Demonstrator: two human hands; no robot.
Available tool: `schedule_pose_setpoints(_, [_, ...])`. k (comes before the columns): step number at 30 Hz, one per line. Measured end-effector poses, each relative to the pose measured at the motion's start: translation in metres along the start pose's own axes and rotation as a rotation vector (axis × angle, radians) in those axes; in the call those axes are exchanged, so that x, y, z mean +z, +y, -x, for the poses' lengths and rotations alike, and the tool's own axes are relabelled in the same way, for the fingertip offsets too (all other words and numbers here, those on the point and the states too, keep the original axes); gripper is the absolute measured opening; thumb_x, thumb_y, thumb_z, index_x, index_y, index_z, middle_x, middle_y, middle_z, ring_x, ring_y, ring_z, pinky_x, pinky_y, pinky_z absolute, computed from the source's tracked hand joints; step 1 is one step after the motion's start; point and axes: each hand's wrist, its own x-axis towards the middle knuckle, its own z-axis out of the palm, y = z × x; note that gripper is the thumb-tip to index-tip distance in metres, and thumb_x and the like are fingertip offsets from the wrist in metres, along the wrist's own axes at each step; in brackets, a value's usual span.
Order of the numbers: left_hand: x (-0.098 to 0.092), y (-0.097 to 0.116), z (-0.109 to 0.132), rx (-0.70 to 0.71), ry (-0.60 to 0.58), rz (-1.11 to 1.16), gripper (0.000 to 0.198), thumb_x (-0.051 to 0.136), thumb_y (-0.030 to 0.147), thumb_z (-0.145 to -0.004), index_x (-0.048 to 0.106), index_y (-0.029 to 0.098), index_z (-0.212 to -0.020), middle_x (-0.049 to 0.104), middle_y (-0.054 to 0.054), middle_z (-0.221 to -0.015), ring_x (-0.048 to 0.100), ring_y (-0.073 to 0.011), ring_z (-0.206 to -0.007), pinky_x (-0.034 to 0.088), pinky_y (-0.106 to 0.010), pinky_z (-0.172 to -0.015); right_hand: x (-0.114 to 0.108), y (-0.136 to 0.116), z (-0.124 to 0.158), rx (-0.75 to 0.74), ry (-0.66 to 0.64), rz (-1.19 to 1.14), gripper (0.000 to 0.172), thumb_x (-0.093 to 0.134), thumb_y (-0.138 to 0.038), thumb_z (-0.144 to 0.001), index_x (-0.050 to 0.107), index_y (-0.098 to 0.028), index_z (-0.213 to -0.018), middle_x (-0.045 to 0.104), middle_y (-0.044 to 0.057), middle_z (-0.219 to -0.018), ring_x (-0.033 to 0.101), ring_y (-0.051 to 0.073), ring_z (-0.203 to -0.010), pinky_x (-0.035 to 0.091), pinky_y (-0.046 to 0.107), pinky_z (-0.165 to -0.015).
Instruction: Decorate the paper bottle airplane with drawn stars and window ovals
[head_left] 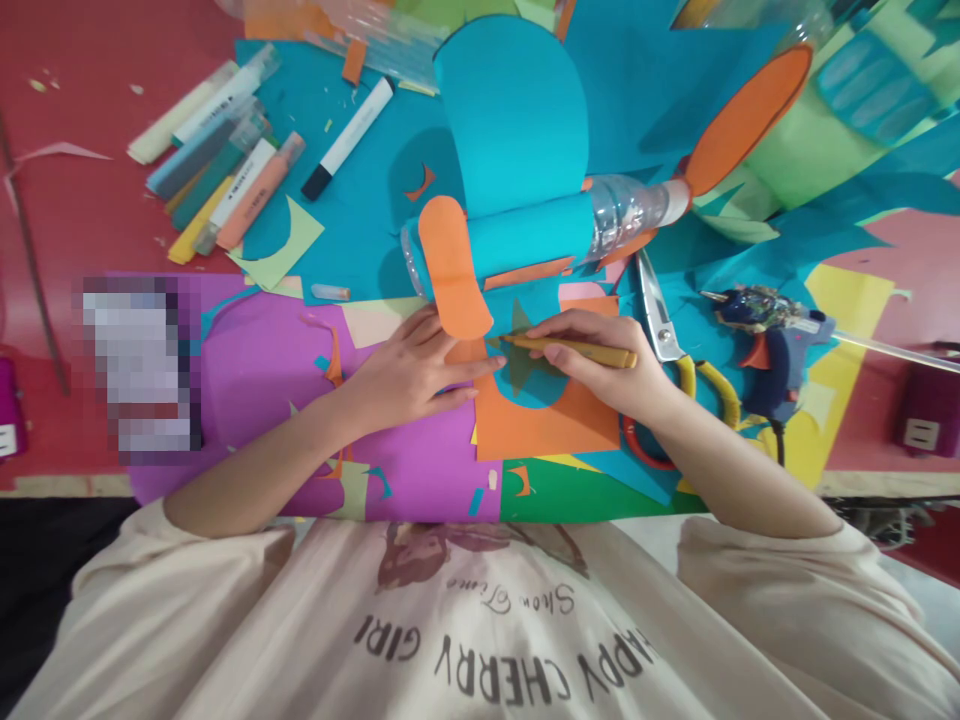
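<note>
My right hand [600, 350] is closed round an ochre marker [592, 352], its tip against a small blue piece of paper [551, 385]. A dark olive star shape [517, 350] shows on that blue paper. Beneath it is an orange sheet [547, 430]. My left hand [409, 375] lies flat with fingers stretched, the fingertips touching the papers by the star. Just beyond both hands stands a plastic bottle [619, 218] wrapped in blue paper, with a big blue paper wing [517, 110], an orange rounded strip [454, 265] and an orange oval [750, 120] at its cap end.
Scissors [656, 310] with yellow and red handles lie by my right forearm. Further right is a glue gun [780, 360] with its stick. Several markers [225, 165] lie at the upper left, above a blurred-out phone-like object [142, 370]. Paper scraps [281, 245] are scattered about.
</note>
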Motion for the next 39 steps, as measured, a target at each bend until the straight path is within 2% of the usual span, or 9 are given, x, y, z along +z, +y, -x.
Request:
schedule_pose_setpoints(8, [0.001,-0.0008,0.0005,-0.005,0.001,0.033,0.038,0.042,0.04,-0.104,0.056,0.033,-0.139,0.05,-0.012,-0.139,0.046,-0.0328,-0.133,0.037,-0.056,-0.114,-0.0007,-0.0024,0.001,0.088,-0.064,-0.041,0.015,0.066,-0.031,-0.087,0.074,-0.019,-0.09,0.08,0.005,-0.091,0.074,0.018,-0.079,0.06,0.028,-0.068])
schedule_pose_setpoints(14, [0.0002,-0.0004,-0.0003,0.007,-0.004,0.004,0.037,0.042,0.039,-0.104,0.058,0.031,-0.137,0.051,-0.013,-0.137,0.047,-0.0331,-0.132,0.039,-0.056,-0.112,0.0,-0.0013,-0.0005,0.037,0.0,-0.036,0.015,0.065,-0.03,-0.087,0.073,-0.018,-0.091,0.079,0.005,-0.09,0.073,0.016,-0.076,0.058,0.026,-0.065])
schedule_pose_setpoints(21, [0.0005,-0.0002,0.0003,-0.014,-0.009,0.014,0.037,0.044,0.039,-0.104,0.058,0.031,-0.137,0.05,-0.012,-0.139,0.046,-0.0326,-0.134,0.037,-0.055,-0.114,-0.0007,-0.0019,-0.0013,0.053,0.006,-0.018,0.021,0.066,-0.037,-0.087,0.073,-0.018,-0.09,0.078,0.005,-0.086,0.071,0.015,-0.071,0.056,0.025,-0.06])
schedule_pose_setpoints(30, [0.0016,-0.0013,-0.0006,0.02,0.027,-0.001,0.038,0.04,0.039,-0.105,0.059,0.029,-0.137,0.052,-0.014,-0.134,0.048,-0.0337,-0.131,0.039,-0.056,-0.111,-0.0013,-0.0004,0.0006,0.091,-0.058,-0.09,0.013,0.066,-0.028,-0.085,0.074,-0.018,-0.088,0.079,0.006,-0.087,0.073,0.016,-0.074,0.057,0.026,-0.064])
schedule_pose_setpoints(39, [0.0005,-0.0002,-0.0008,-0.004,0.003,0.014,0.037,0.042,0.039,-0.104,0.058,0.032,-0.137,0.052,-0.013,-0.136,0.047,-0.0329,-0.133,0.039,-0.056,-0.112,-0.0013,-0.0047,-0.0029,0.092,0.007,-0.088,0.01,0.063,-0.021,-0.083,0.071,-0.016,-0.085,0.075,0.004,-0.077,0.066,0.012,-0.061,0.05,0.023,-0.052])
